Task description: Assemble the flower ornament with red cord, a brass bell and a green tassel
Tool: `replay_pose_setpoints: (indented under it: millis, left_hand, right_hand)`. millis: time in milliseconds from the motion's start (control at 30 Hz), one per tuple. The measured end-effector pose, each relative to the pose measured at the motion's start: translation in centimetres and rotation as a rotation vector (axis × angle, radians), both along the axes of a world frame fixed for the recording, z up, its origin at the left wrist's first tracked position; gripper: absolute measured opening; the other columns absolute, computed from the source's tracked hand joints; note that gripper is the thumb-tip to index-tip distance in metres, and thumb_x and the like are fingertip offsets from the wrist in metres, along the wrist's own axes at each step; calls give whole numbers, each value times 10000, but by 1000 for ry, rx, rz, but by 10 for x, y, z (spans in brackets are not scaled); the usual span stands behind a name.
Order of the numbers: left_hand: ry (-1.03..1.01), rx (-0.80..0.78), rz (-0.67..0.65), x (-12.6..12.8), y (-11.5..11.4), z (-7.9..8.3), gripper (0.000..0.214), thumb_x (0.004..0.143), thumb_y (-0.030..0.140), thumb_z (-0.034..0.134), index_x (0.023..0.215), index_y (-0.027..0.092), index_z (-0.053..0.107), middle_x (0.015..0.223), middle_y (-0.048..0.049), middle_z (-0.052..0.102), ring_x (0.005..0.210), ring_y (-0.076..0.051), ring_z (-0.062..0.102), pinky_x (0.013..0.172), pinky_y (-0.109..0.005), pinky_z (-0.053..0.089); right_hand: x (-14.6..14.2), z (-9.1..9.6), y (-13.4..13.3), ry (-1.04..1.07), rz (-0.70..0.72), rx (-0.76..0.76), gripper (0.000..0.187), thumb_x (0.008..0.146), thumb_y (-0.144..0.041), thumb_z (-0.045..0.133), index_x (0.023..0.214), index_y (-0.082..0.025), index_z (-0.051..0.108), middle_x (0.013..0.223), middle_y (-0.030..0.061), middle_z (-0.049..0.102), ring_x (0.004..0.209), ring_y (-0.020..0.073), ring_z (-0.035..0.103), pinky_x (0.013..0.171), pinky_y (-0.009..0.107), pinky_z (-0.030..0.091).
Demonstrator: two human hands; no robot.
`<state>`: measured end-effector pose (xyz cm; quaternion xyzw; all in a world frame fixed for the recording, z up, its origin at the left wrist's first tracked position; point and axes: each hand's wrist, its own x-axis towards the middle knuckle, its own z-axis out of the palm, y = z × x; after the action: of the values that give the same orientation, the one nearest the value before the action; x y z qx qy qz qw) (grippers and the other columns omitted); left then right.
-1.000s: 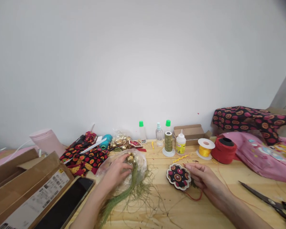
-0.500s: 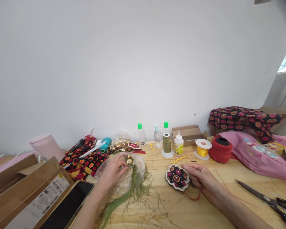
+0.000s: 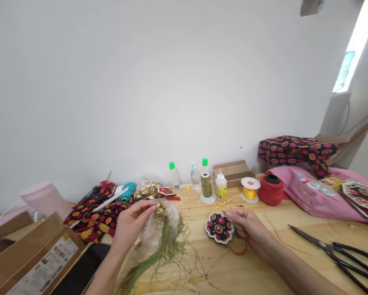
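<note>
My left hand (image 3: 134,219) is over a clear plastic bag (image 3: 171,213); its thumb and fingertips pinch a small gold bell (image 3: 160,211). Beside the bell, a bundle of green threads (image 3: 153,258) trails across the bag toward me, its loose ends spread over the wood. My right hand (image 3: 244,227) is closed at the edge of a scalloped, flower-shaped ornament (image 3: 219,228). Dark fabric with red and orange circles fills its pale rim. A red cord (image 3: 238,252) loops below the ornament to my right hand, whose lower fingers are partly hidden.
Black-handled scissors (image 3: 328,248) lie at the right. Toward the wall stand a red thread cone (image 3: 270,190), a yellow cord spool (image 3: 250,192), a glue bottle (image 3: 221,187) and an olive thread spool (image 3: 206,186). A cardboard box (image 3: 39,258) and a phone (image 3: 84,268) are at left.
My left fingers have risen slightly and closed in a pinch on a gold bell. My right hand keeps its hold on the ornament. The view has shifted to the right.
</note>
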<state>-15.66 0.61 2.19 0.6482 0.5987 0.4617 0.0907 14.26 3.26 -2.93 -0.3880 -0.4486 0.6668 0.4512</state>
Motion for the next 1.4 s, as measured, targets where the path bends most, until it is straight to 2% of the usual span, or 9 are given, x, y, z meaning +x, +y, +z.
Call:
replay_pose_setpoints:
  millis: [133,300,433,600,767,900,1000,1167,1400]
  left_hand:
    - [-643,-219,-193,71,-8,7,156,596,232,709,706,139,649,699,-12,667,633,-110,601,626,-188,503]
    - [-1260,-598,-334,139,-2,-20,137,703,-6,567,782,90,624,676,-36,652,581,-76,612,660,-199,528]
    - [-1488,-663,-341,158,6,-37,200,805,-4,409,810,60,598,628,-38,608,499,-55,578,617,-210,543]
    - [-1768,-686,-388,158,5,-42,328,848,37,270,749,53,582,599,-30,527,425,-29,478,435,-125,460]
    - [-1671,-622,-400,156,-3,-45,230,794,31,391,786,58,619,594,-34,553,437,-46,481,365,-124,375]
    - [-1445,-532,-384,165,-8,-45,263,655,106,668,917,105,644,801,-76,656,670,-89,588,539,-125,462]
    - [-1360,-508,-322,171,-9,-46,283,562,227,753,820,129,687,759,-47,678,704,-96,591,633,-139,476]
    - [-1265,-458,-290,171,-5,-50,197,482,249,787,593,122,685,555,-18,656,562,-94,564,573,-169,470]
    - [-1391,-474,-205,168,-5,-52,260,407,275,813,493,127,618,478,6,616,478,-77,532,496,-163,450]
  right_hand:
    - [0,9,-3,27,-18,21,322,572,-417,689,644,-106,649,352,-99,321,336,14,143,355,192,74]
    - [0,20,-6,37,-124,124,258,550,-370,710,639,-129,684,566,15,621,486,84,475,490,205,361]
    - [0,14,-2,8,-159,233,186,567,-310,684,647,-142,694,614,28,652,550,121,527,557,242,401]
    - [-3,8,-2,-67,-170,321,164,595,-276,636,634,-126,689,583,26,631,534,119,512,515,235,393]
    - [-7,10,-5,27,-89,185,198,551,-312,680,593,-119,673,567,11,620,520,99,504,528,229,394]
    - [-9,10,-8,104,-18,70,264,558,-366,694,556,-106,650,493,-8,567,455,73,455,473,211,358]
    - [-12,11,-11,136,5,3,287,538,-382,714,542,-105,639,464,-19,537,445,66,444,456,198,344]
    - [-14,10,-15,103,68,-32,333,545,-434,707,533,-110,630,360,-61,425,380,38,354,379,173,245]
    - [-16,3,-14,13,120,-5,355,594,-441,676,626,-87,672,306,-78,379,311,15,273,329,177,172]
